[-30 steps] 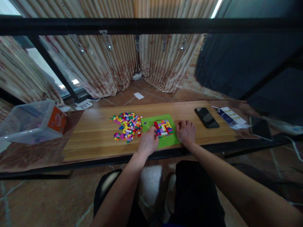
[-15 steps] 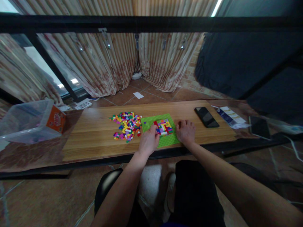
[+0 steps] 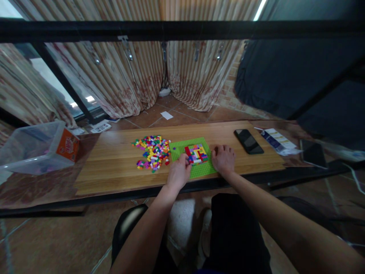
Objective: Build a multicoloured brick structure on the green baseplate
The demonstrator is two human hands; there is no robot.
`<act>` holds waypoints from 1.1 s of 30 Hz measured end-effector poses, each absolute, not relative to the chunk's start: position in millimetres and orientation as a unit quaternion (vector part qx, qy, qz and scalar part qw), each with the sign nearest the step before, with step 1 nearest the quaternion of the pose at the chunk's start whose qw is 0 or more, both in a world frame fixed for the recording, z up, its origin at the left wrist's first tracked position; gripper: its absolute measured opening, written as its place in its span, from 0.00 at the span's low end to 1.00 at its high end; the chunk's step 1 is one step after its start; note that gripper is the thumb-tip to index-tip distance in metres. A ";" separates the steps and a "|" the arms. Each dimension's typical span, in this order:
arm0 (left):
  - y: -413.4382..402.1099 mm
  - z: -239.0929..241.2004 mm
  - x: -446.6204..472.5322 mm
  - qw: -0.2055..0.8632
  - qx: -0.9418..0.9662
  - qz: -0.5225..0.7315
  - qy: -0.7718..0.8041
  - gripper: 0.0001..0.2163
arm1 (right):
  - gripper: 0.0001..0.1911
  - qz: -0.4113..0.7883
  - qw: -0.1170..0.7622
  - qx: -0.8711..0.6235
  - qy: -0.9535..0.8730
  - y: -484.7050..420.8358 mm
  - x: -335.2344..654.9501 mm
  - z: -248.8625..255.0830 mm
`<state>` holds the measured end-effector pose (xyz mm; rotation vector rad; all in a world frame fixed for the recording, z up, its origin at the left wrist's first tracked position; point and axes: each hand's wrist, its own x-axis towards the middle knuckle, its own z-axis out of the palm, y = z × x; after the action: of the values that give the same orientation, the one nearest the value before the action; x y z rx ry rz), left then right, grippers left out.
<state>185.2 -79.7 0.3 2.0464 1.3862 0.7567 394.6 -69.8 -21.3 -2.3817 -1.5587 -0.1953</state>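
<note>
A green studded baseplate [image 3: 199, 173] lies on the wooden board, with a low build of multicoloured toy bricks [image 3: 198, 154] on its middle. My left hand [image 3: 179, 172] rests over the plate's left front part, its thumb and fingers drawn together at the build's left side. Whatever is between those fingertips is too small to make out. Beside the plate's right edge lies my right hand [image 3: 224, 159], palm down, fingers loosely bent and a little apart, the thumb side close to the edge. One small dark blue brick [image 3: 174, 148] sits apart near the plate's left edge.
Many loose bricks [image 3: 154, 152] are spread left of the plate. A black phone [image 3: 248, 141] lies on the board [image 3: 114, 167] at right. A clear plastic bin [image 3: 37, 148] stands at far left. Papers [image 3: 278, 140] and a dark tablet-like device [image 3: 313, 153] lie at far right.
My left hand has drawn back slightly toward me and to the left, so more of the red bricks at the build's left side shows. My right hand has stayed in place.
</note>
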 end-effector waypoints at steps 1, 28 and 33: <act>-79.5 0.8 184.4 0.283 0.758 0.280 0.516 0.12 | 0.18 -0.068 0.144 -0.826 -0.541 -69.8 394.6 -21.2; -65.6 2.8 191.9 0.389 0.644 0.357 0.553 0.06 | 0.18 -0.065 0.146 -0.826 -0.541 -69.1 395.6 -23.5; -62.9 -1.2 193.0 0.398 0.631 0.361 0.560 0.07 | 0.18 -0.067 0.142 -0.823 -0.545 -69.5 395.8 -23.1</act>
<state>193.0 -62.9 -1.2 1.5979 1.4174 0.9133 395.8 -69.5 -23.1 -2.3762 -1.5729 -0.1933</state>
